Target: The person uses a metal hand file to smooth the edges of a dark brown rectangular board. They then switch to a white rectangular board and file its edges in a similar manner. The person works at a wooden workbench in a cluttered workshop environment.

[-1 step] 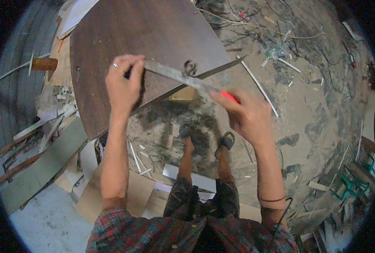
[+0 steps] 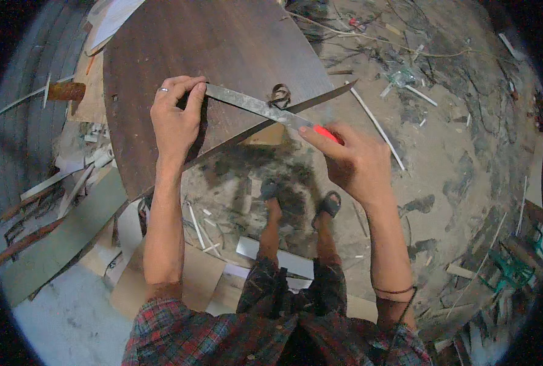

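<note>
The person is standing over a big dark brown board (image 2: 222,55) that is filling the picture from ten to twelve o'clock, its cut edge running on a slant from about two o'clock down to eight. Across that edge a long grey metal ruler (image 2: 253,107) is lying, and the left hand (image 2: 175,122), just left of centre, is pinching the ruler's far end between thumb and fingers and pressing it down onto the board. The right hand (image 2: 357,161), at about three o'clock from centre, is wrapping closed around a red-handled tool (image 2: 327,134); only the red end shows, right against the ruler's near end, so whether it is a knife or a marker I cannot tell. A small curl of dark shaving (image 2: 278,94) is sitting on the board just beyond the ruler.

Judging from this, the step in hand is running a line along the ruler, with the straightedge set and the tool at its start. The next move is calling for steady downward pressure from the left hand so the ruler is not slipping, and a pull of the tool tight against the metal edge.

Below, the sandalled feet (image 2: 299,204) are planted on a dusty floor (image 2: 454,152) littered with offcuts.
</note>
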